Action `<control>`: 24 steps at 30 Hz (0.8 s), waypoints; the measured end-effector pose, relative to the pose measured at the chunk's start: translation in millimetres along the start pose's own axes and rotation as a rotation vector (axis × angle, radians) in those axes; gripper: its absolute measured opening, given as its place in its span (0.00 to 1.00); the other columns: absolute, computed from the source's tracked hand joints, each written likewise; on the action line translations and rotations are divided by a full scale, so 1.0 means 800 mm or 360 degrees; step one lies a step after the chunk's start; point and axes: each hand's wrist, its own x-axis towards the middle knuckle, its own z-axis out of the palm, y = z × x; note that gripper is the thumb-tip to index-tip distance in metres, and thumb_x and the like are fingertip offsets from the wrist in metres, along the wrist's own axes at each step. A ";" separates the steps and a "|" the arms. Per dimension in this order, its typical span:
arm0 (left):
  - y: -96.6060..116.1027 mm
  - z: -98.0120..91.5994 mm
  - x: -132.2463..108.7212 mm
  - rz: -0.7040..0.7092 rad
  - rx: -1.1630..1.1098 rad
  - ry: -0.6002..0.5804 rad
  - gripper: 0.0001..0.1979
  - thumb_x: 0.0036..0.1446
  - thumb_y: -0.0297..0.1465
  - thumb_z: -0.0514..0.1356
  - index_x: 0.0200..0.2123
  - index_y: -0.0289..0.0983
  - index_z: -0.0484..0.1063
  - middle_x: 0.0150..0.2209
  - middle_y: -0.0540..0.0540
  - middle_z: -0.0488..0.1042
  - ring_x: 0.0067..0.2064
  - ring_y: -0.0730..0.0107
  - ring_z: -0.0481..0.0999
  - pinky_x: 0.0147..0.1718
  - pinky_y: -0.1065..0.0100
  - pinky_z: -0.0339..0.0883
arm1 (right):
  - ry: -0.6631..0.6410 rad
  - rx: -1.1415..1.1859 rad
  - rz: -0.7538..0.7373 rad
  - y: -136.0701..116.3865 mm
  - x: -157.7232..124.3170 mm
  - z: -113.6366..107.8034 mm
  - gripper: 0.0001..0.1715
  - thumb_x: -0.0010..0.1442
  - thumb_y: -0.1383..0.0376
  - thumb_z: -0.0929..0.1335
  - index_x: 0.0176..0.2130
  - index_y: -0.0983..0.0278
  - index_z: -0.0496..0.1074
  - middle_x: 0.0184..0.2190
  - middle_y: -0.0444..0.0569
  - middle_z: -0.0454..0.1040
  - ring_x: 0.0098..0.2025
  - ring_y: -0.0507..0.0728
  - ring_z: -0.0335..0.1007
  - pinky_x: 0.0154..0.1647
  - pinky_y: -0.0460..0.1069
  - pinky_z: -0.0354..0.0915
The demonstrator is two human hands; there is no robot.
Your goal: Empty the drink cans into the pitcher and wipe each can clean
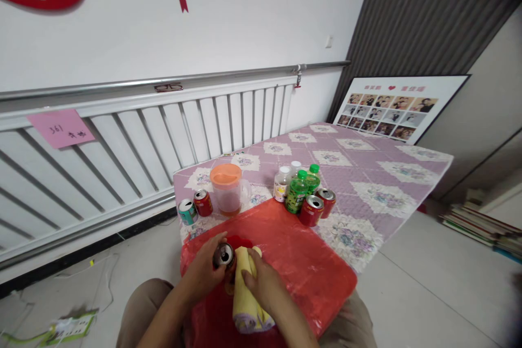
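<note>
One can point(225, 255), cloth point(245, 302) in hands point(206, 263) point(265, 280); open sheet point(310, 258) rightward.

Head-worn view, angled forward and down, table point(346, 176) close below

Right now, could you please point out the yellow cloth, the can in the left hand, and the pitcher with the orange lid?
Yellow cloth point(245, 298): head view, middle of its side.
Can point(224, 255): head view, on its top.
Pitcher point(227, 194): head view, on its body.

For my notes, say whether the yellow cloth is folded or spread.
Folded: the cloth forms a narrow bundle in the right hand.
</note>
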 end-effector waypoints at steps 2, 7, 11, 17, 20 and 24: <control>-0.001 0.000 -0.001 0.0002 -0.0031 -0.0023 0.37 0.43 0.22 0.55 0.60 0.37 0.60 0.57 0.39 0.69 0.59 0.56 0.68 0.60 0.50 0.59 | 0.0011 0.0001 0.0006 0.000 0.000 -0.002 0.32 0.59 0.64 0.63 0.62 0.69 0.60 0.53 0.61 0.74 0.54 0.63 0.71 0.53 0.53 0.64; 0.000 0.007 -0.001 0.0027 0.0035 0.0060 0.38 0.43 0.25 0.61 0.61 0.37 0.59 0.61 0.37 0.64 0.63 0.51 0.62 0.62 0.48 0.55 | 0.0124 0.0082 -0.0050 -0.015 -0.002 -0.023 0.34 0.59 0.63 0.63 0.63 0.65 0.58 0.56 0.59 0.71 0.55 0.62 0.70 0.54 0.53 0.63; -0.001 0.014 0.000 -0.0037 0.0122 0.0166 0.38 0.43 0.28 0.64 0.60 0.37 0.60 0.57 0.37 0.67 0.60 0.50 0.65 0.59 0.47 0.59 | 0.0164 0.0099 -0.0090 -0.027 -0.001 -0.033 0.35 0.59 0.62 0.63 0.64 0.65 0.57 0.58 0.59 0.69 0.57 0.62 0.68 0.56 0.53 0.62; 0.000 0.009 0.001 -0.0010 0.0110 0.0122 0.34 0.45 0.25 0.60 0.59 0.37 0.63 0.56 0.38 0.69 0.59 0.53 0.67 0.60 0.49 0.59 | 0.0053 0.0017 -0.0044 -0.017 -0.001 -0.020 0.33 0.60 0.63 0.62 0.63 0.66 0.58 0.54 0.59 0.73 0.54 0.62 0.71 0.53 0.53 0.63; 0.001 0.002 0.001 -0.0001 0.0053 0.0036 0.34 0.44 0.25 0.59 0.59 0.37 0.63 0.57 0.38 0.69 0.59 0.53 0.67 0.60 0.48 0.59 | -0.0039 -0.0037 -0.0009 -0.008 -0.002 -0.011 0.32 0.59 0.64 0.62 0.62 0.68 0.60 0.52 0.61 0.74 0.53 0.63 0.72 0.52 0.53 0.64; 0.002 -0.003 0.000 -0.0006 -0.0039 -0.0068 0.35 0.44 0.24 0.58 0.59 0.39 0.62 0.58 0.39 0.69 0.60 0.54 0.67 0.61 0.48 0.59 | -0.0057 -0.0045 -0.0005 -0.005 -0.001 -0.010 0.32 0.59 0.65 0.62 0.62 0.69 0.60 0.54 0.62 0.73 0.54 0.63 0.72 0.53 0.53 0.63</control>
